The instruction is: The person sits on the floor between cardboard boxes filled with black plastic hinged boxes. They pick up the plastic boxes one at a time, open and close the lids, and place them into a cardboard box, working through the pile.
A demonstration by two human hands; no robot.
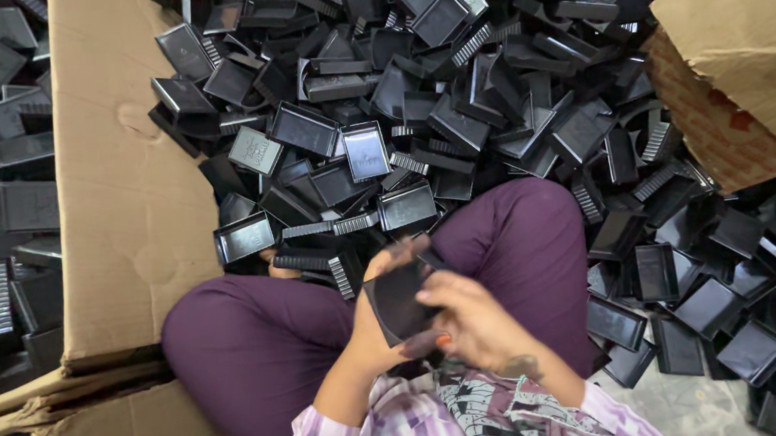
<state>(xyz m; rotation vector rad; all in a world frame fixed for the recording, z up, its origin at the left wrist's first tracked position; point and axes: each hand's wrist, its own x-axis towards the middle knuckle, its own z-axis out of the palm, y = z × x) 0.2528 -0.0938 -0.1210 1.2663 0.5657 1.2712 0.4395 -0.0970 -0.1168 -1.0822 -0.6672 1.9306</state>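
I sit cross-legged in purple trousers (254,334) amid a heap of black plastic tray-like parts (453,112). Both hands are low in the middle, over my lap. My left hand (376,326) grips one black plastic part (397,302) from below and behind, thumb at its upper edge. My right hand (469,318) is closed on the same part's right and lower side, fingers curled over its edge. Part of the piece is hidden by my fingers.
A flat brown cardboard sheet (120,167) lies at the left, with more black parts (13,188) beyond it. A torn cardboard box (735,68) stands at the upper right. Black parts also cover the floor at the right (692,302).
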